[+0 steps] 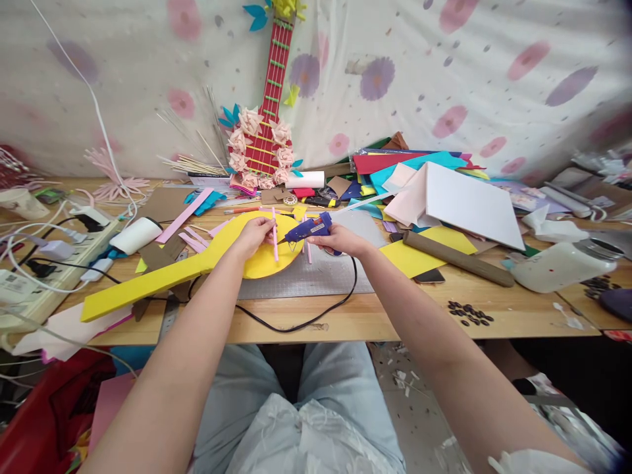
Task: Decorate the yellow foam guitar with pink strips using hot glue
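My left hand (pixel 257 235) pinches a thin pink strip (pixel 275 245), held upright over the round body of a yellow guitar-shaped piece (pixel 148 289). In my right hand (pixel 342 239) is a blue hot glue gun (pixel 311 227), its nozzle pointing left at the pink strip. Whether the nozzle touches the strip I cannot tell. A second pink strip (pixel 309 251) shows just below the glue gun. The yellow piece lies with its long neck toward the lower left, partly over a grey cutting mat (pixel 320 284).
A decorated red paper guitar (pixel 269 99) leans against the curtain. Left lies a power strip (pixel 64 257) with cables; the gun's black cord (pixel 296 328) loops near the front edge. To the right are a brown tube (pixel 457 258), white board (pixel 469 201), black beads (pixel 469 313) and a jar (pixel 563 264).
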`<state>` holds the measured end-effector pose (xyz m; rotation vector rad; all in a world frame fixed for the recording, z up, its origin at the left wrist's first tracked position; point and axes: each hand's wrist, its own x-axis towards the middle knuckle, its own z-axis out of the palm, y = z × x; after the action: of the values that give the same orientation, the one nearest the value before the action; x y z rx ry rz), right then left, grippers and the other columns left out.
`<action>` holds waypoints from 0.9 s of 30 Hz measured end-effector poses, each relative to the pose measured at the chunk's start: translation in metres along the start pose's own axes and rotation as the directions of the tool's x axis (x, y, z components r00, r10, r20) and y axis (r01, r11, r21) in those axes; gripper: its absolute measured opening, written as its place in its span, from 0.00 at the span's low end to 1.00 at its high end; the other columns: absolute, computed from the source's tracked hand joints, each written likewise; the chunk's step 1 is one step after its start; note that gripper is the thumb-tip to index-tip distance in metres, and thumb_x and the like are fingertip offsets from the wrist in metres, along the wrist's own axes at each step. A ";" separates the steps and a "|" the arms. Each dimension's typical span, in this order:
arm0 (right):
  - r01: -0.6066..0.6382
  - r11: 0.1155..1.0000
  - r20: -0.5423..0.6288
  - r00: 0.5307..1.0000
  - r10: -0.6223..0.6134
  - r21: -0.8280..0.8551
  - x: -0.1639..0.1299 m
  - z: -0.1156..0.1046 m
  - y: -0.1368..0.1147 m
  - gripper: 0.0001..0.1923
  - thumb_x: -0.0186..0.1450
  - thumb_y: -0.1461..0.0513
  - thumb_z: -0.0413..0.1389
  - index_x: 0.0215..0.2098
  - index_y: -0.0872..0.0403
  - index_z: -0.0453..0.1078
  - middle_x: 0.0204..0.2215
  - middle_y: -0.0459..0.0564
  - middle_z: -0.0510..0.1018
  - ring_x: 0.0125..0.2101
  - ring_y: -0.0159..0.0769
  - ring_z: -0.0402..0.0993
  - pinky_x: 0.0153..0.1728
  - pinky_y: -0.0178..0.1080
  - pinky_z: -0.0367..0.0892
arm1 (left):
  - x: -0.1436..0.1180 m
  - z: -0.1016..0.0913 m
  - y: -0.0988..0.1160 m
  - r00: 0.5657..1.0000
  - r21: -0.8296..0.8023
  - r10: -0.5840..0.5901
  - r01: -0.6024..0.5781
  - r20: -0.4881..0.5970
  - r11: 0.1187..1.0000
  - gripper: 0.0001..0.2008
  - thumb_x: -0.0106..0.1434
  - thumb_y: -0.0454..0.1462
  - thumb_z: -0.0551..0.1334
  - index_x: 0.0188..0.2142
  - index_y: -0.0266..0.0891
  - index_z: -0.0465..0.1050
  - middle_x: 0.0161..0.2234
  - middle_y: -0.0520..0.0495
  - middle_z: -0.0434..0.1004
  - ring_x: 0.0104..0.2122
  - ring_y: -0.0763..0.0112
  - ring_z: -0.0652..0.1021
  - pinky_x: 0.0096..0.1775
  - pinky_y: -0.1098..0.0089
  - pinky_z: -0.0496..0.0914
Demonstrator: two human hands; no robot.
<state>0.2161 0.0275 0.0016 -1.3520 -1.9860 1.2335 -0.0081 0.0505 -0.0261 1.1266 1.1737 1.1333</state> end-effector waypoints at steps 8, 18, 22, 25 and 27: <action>-0.004 1.000 -0.018 1.000 0.004 -0.001 0.002 0.002 -0.001 0.24 0.49 0.44 0.59 0.18 0.54 0.59 0.11 0.41 0.61 0.15 0.25 0.56 0.16 0.33 0.51 | 0.001 -0.003 -0.002 0.999 0.068 0.002 -0.006 0.052 0.998 0.09 0.57 0.36 0.60 0.24 0.34 0.67 0.18 0.52 0.67 0.16 0.81 0.67 0.20 0.77 0.64; 0.018 1.000 -0.036 0.999 -0.017 0.019 0.006 0.003 -0.001 0.23 0.50 0.45 0.59 0.20 0.55 0.60 0.12 0.41 0.61 0.15 0.24 0.56 0.16 0.31 0.51 | 0.001 -0.003 -0.001 0.996 0.153 -0.008 -0.005 0.085 0.988 0.09 0.60 0.37 0.58 0.25 0.34 0.65 0.17 0.55 0.66 0.15 0.82 0.65 0.20 0.78 0.63; 0.045 0.998 -0.050 0.998 -0.043 0.038 0.009 0.003 0.002 0.23 0.48 0.45 0.59 0.22 0.55 0.61 0.14 0.41 0.62 0.15 0.24 0.55 0.16 0.31 0.51 | 0.001 -0.004 -0.001 0.996 0.165 -0.009 -0.006 0.090 0.986 0.08 0.60 0.36 0.58 0.26 0.34 0.66 0.18 0.55 0.66 0.15 0.82 0.65 0.20 0.78 0.63; 0.069 0.996 -0.075 0.995 -0.065 0.051 0.010 0.003 0.003 0.23 0.48 0.45 0.60 0.23 0.55 0.62 0.14 0.40 0.62 0.16 0.23 0.55 0.16 0.31 0.51 | 0.000 -0.005 -0.001 0.996 0.175 -0.017 0.001 0.091 0.985 0.08 0.59 0.36 0.59 0.26 0.34 0.66 0.18 0.55 0.65 0.16 0.82 0.65 0.20 0.78 0.63; 0.079 0.995 -0.086 0.994 -0.074 0.061 0.010 0.002 0.002 0.23 0.47 0.46 0.61 0.24 0.55 0.62 0.15 0.40 0.62 0.16 0.23 0.55 0.16 0.31 0.51 | -0.001 -0.004 -0.001 0.995 0.181 -0.021 0.004 0.096 0.983 0.08 0.59 0.37 0.59 0.26 0.34 0.66 0.18 0.55 0.65 0.16 0.82 0.65 0.20 0.78 0.63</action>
<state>0.2110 0.0357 -0.0024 -1.2641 -1.9062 1.1761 -0.0125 0.0499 -0.0269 1.2965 1.2241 0.9654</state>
